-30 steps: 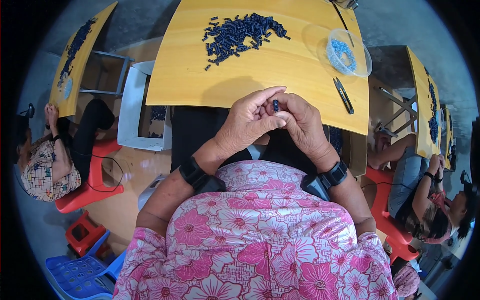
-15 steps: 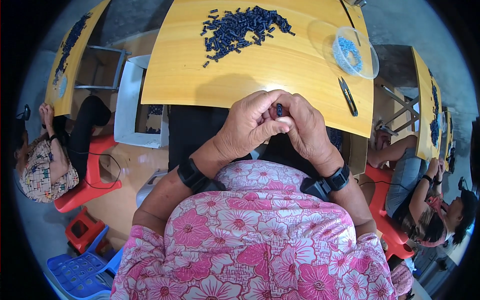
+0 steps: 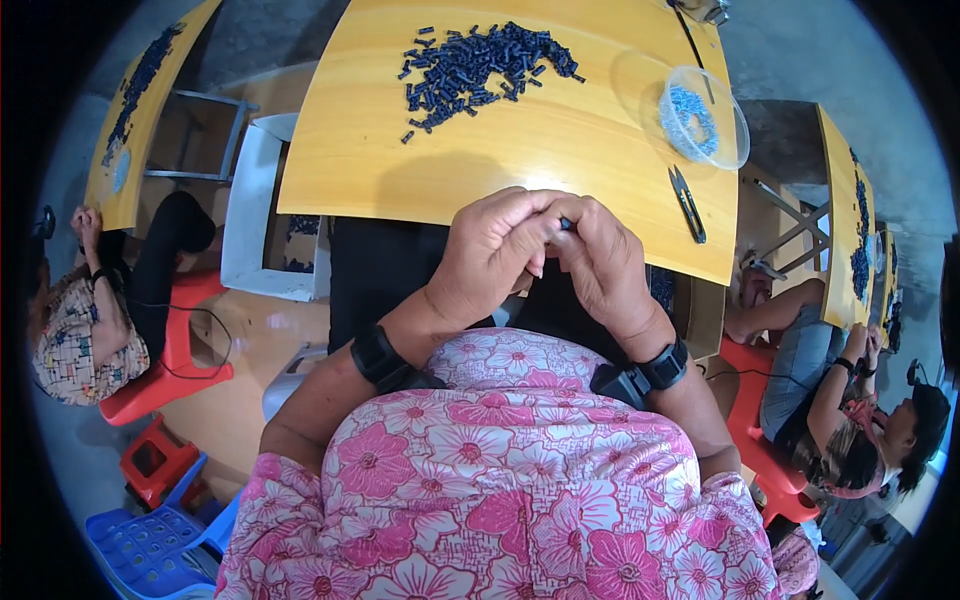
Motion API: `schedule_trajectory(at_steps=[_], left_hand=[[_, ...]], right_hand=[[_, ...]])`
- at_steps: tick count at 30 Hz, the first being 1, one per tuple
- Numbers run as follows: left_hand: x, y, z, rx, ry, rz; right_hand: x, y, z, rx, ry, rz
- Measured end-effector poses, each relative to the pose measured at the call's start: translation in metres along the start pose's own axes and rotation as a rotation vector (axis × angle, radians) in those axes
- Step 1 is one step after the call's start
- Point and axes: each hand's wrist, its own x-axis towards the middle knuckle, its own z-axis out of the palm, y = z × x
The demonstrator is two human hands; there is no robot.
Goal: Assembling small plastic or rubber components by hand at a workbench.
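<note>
Both hands meet in the head view just short of the desk's near edge, fingers curled and nearly closed; the right hand [image 3: 608, 262] pinches a small dark piece [image 3: 567, 224] between thumb and forefinger, while the left hand [image 3: 487, 258] presses in beside it, though whether it too grips anything is hidden. Such a close pinch probably keeps so small a piece steady. Beyond the hands, on the desk [image 3: 335, 165], lies a loose heap of similar dark pieces [image 3: 478, 78], likely spread out for easy picking. To their right stand a clear bowl [image 3: 737, 125] of blue bits [image 3: 684, 106] and, nearer, black snips [image 3: 689, 208], seemingly set aside within the right hand's reach. Left of the hands, below desk level, sits a white box [image 3: 243, 220].
</note>
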Motion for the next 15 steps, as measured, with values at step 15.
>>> schedule_trajectory(at_steps=[15], left_hand=[[0.007, -0.005, 0.014, -0.214, 0.01, -0.098]], right_hand=[[-0.013, 0.024, -0.006, 1.218, 0.122, 0.498]])
